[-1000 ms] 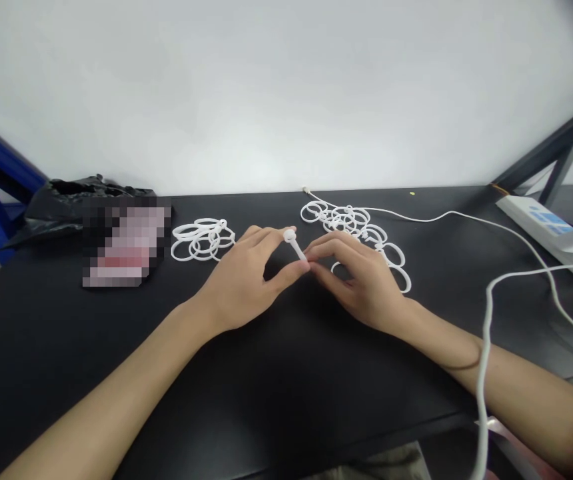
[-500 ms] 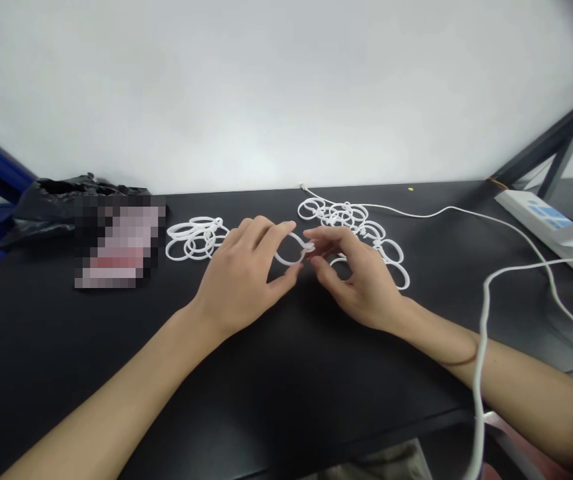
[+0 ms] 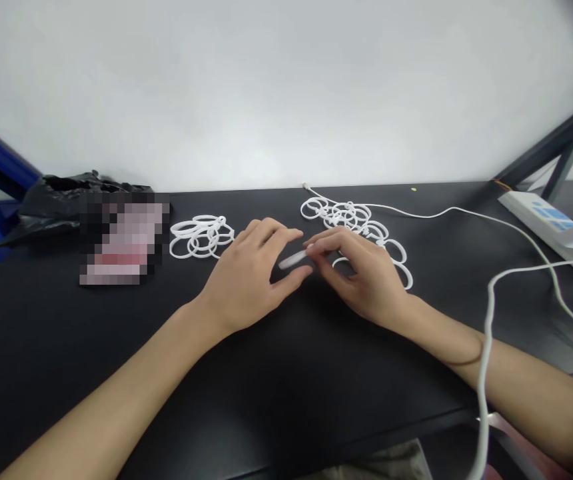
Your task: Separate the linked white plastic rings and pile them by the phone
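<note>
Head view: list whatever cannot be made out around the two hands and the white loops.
- White piece between left hand and right hand: motion-blurred, its shape unreadable.
- Object beside the black bag: pixelated.
- Right pile of loops: near part hidden behind the right hand.
- Power strip: cut by the right edge.
- White cable: leaves the bottom edge.

Pixelated patch (image 3: 124,243): a mosaic blur is covering whatever is lying there.
White ring (image 3: 294,259): blurring between the fingertips of the left hand (image 3: 246,280) and right hand (image 3: 366,280); its shape is not showing.
White cable (image 3: 486,347): running off the bottom edge.
Power strip (image 3: 561,230): being cut off by the right edge.
</note>
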`<state>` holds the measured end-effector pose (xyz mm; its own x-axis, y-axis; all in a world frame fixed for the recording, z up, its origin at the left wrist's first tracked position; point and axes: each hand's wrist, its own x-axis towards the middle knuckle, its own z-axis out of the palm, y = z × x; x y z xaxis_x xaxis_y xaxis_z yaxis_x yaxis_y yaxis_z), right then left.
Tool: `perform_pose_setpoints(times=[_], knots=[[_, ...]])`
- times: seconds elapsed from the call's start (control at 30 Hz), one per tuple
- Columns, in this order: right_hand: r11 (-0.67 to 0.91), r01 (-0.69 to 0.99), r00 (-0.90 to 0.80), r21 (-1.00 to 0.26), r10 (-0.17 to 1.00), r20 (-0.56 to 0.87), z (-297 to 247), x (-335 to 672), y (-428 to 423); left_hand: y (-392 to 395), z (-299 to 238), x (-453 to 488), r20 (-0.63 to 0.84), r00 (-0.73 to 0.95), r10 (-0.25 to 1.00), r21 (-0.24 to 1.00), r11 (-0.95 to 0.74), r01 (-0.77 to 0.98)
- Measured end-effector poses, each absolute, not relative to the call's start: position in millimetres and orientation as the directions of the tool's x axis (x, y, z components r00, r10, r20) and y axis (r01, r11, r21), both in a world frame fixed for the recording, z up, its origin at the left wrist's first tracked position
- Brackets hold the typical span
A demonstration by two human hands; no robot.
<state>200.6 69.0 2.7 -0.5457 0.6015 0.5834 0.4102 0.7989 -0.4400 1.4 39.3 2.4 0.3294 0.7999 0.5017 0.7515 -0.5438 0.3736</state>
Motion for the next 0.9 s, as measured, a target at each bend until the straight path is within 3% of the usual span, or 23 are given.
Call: perform_pose_setpoints(times=[0.13, 0.3, 0.43, 0.6, 0.9], knots=[[0.857, 0.389, -0.655, -0.338, 0.516, 0.553, 3.1, 206.1, 74.2, 41.9, 0.8, -0.5, 0.355, 0.356, 0.864, 0.514, -0.499, 0.697], [0.877, 0.363, -0.661, -0.316, 0.481, 0.576, 5.2, 207.2, 73.7, 43.7, 2.5, -2.5, 0.298, 0.331, 0.895, 0.566, -0.445, 0.694], [0.806, 0.446, -0.573, -0.39, 0.591, 0.567, 6.6, 203.6, 70.0, 44.3, 0.8, -2.1, 0.352, 0.318, 0.88, 0.491, -0.463, 0.738], [0.804, 0.44, -0.584, -0.399, 0.594, 0.553, 6.4, 202.0, 69.7, 42.7, -2.4, 0.4, 0.496, 0.356, 0.792, 0.321, -0.548, 0.772], [0.713, 0.456, -0.49, -0.532, 0.7, 0.519, 5.5, 199.3, 67.4, 40.5, 0.7, 1.8, 0.583, 0.34, 0.737, 0.256, -0.565, 0.785]])
